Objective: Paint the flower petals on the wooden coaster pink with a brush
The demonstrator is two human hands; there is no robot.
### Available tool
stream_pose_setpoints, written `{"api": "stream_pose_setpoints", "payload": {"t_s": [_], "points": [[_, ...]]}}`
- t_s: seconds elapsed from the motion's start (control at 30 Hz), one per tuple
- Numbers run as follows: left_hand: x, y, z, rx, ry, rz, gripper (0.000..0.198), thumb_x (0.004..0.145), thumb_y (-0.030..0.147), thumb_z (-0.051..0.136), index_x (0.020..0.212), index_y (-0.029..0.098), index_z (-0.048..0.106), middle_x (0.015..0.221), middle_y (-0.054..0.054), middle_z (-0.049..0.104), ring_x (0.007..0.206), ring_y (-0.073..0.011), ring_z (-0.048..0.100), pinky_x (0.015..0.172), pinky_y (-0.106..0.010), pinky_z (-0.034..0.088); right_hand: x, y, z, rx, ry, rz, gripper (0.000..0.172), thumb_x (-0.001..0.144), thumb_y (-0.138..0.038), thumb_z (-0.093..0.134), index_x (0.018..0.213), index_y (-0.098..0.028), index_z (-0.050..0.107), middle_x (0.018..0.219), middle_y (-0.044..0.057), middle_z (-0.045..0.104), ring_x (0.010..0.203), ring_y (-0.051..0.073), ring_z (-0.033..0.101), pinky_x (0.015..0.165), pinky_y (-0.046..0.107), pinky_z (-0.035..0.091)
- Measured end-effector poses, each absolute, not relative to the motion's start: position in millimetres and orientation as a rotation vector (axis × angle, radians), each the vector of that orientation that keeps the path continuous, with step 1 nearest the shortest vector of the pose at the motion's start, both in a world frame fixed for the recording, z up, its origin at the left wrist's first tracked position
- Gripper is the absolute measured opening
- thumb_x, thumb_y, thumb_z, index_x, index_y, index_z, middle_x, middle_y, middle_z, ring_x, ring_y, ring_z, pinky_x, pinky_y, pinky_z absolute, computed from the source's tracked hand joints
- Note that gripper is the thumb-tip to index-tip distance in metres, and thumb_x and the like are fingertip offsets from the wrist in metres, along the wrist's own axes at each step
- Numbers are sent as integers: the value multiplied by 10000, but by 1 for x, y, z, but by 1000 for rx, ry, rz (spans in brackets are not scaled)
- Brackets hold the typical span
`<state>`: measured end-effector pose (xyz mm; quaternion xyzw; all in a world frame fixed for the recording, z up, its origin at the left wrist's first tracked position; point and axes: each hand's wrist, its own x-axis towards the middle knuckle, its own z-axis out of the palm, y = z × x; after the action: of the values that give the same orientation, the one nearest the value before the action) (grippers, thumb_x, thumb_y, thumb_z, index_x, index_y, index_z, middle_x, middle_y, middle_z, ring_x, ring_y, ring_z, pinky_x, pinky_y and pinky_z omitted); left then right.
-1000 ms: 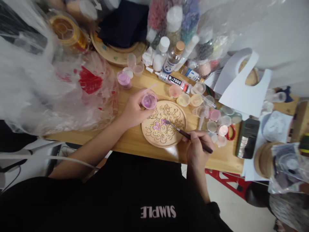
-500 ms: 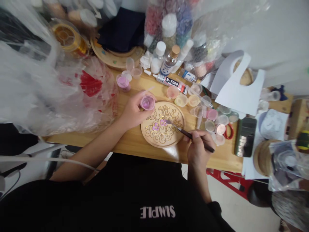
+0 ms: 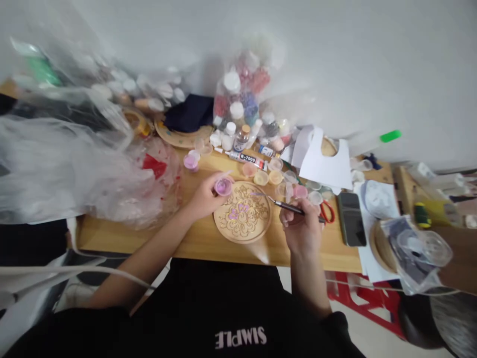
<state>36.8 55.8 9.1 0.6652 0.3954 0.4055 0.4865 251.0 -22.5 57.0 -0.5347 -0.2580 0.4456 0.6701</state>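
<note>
My left hand [image 3: 206, 196] is closed round a small clear cup [image 3: 223, 186] of purple material, at the upper left rim of a round wooden board [image 3: 242, 236]. Raised gold outlines form a flower pattern on the board, and a few petals near its middle are filled with purple. In my right hand [image 3: 303, 228], right of the board, is a palette knife [image 3: 288, 206] with a dark handle. Its thin metal end points left over the upper part of the board, blurred; whether it touches cannot be made out.
Small cups of coloured material [image 3: 276, 177], a B-7000 glue tube [image 3: 248, 159] and bottles [image 3: 241, 137] stand behind the board. Red-handled scissors [image 3: 328, 213] and a phone [image 3: 351, 219] lie to the right. Plastic bags [image 3: 74, 169] crowd the left side.
The camera view has tilted up, showing more wall. The palette knife's tip has moved from the purple petals toward the board's upper part, and my right hand has shifted with it.
</note>
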Motion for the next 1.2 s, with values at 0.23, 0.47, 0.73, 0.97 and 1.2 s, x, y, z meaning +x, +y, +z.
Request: {"api": "stream_pose_setpoints", "payload": {"t_s": [0.23,0.47,0.73,0.97,1.2], "points": [[24,43,68,1804,799,1076,194,818,200,729,983,223,631,910,-27,723,809,-185,701,715,-311,596,236,-9,133,-1136,-1254,940,252,898,-385,723,714,-214,739,567,-18,650,477,121,583,453,240,463],[20,48,114,1873,780,1155,141,807,183,689,893,239,593,771,-5,670,653,-176,637,572,-320,538,219,3,203,-1002,-1949,657,231,832,-99,723,960,-285,771,709,-24,733,542,130,627,479,249,475],[25,50,142,1898,573,1002,181,785,195,731,768,220,553,667,25,562,564,-125,533,511,-268,464,221,-26,228,-1138,-2019,523,186,853,-131,677,893,-289,767,735,-24,747,631,155,679,568,276,535],[46,31,149,2049,518,1135,204,829,281,783,789,217,593,707,32,618,616,-123,575,548,-250,446,241,-51,247,-1108,-2044,372,150,827,-160,719,811,-303,763,659,-58,707,535,126,610,497,260,468],[77,6,167,2157,541,1163,208,837,221,717,739,213,534,674,37,564,603,-117,516,547,-261,389,262,-81,257,-1099,-2030,209,175,882,-164,699,744,-272,711,597,-70,645,465,87,493,445,256,363]]}}
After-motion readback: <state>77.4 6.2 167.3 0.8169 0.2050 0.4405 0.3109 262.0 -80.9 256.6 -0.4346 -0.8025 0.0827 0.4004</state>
